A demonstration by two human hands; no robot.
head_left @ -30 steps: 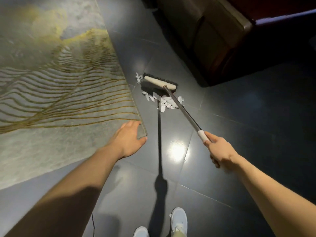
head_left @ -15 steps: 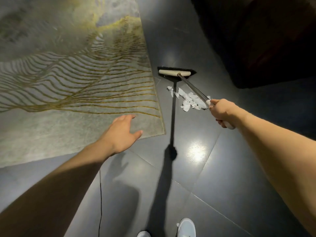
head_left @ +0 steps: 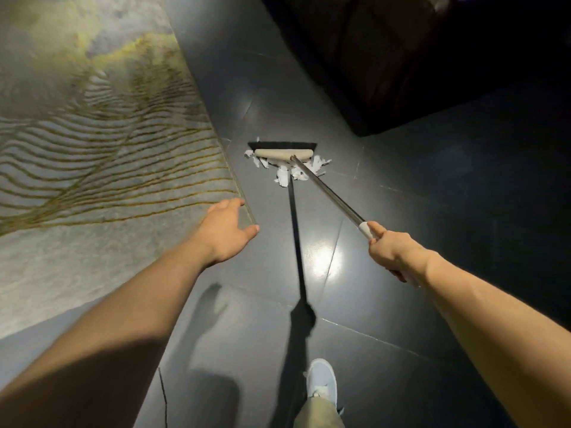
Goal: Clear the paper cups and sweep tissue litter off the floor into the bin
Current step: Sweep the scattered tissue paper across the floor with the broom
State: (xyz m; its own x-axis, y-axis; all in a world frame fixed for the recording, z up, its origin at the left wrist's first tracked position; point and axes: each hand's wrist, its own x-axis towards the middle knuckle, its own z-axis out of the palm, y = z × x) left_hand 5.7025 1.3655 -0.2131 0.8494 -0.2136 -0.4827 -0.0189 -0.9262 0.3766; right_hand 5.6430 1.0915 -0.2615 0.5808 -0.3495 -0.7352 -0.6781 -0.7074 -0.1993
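A broom with a cream head and black bristles (head_left: 282, 153) stands on the dark tiled floor, its metal handle (head_left: 327, 193) slanting back to me. My right hand (head_left: 391, 253) grips the white end of the handle. White torn tissue scraps (head_left: 289, 173) lie in a small heap right in front of the bristles, on my side of the head. My left hand (head_left: 227, 231) hovers with relaxed fingers over the rug's near corner, holding nothing. No cups or bin are in view.
A grey rug with gold wavy lines (head_left: 92, 149) covers the left. A dark sofa (head_left: 401, 63) stands at the upper right. My white shoe (head_left: 321, 381) is at the bottom. A ceiling light reflects off the glossy tile (head_left: 324, 261).
The broom head sat beyond the tissue pile; it now rests against the scraps, which are bunched at the bristles. My right hand has drawn back toward me. My left hand stays over the rug corner.
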